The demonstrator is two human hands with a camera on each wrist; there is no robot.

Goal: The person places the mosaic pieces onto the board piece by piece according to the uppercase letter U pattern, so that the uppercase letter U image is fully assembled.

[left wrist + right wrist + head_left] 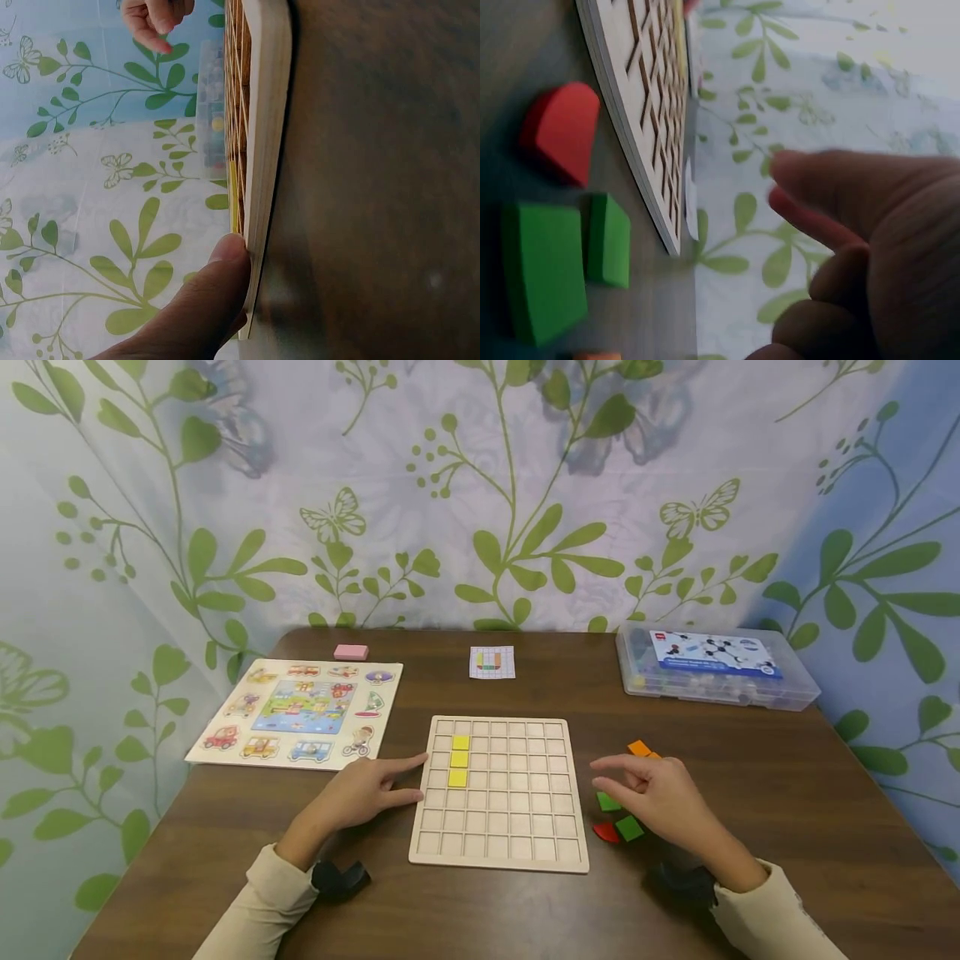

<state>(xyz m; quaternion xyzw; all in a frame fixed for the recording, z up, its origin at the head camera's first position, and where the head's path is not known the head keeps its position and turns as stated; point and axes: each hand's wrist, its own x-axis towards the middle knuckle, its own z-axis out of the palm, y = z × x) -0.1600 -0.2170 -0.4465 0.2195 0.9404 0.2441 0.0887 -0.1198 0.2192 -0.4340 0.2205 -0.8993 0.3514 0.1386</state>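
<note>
A wooden grid board (517, 802) lies in the middle of the table, with three yellow square tiles (460, 760) in a column toward its left side. My left hand (352, 793) touches the board's left edge with extended index finger and thumb (217, 277). Right of the board hovers my right hand (667, 797), thumb and index finger apart and nothing visible between them. Below it are a red quarter-round piece (562, 131), a green tile (551, 270) and another green tile (609, 240). Orange pieces (639, 748) are partly hidden behind the hand.
A small pattern card (492, 672) lies beyond the board. A picture puzzle (382, 702) sits at the left, with a pink block (351, 652) behind it. At the back right stands a clear plastic case (795, 685). A patterned curtain (420, 460) hangs behind the table.
</note>
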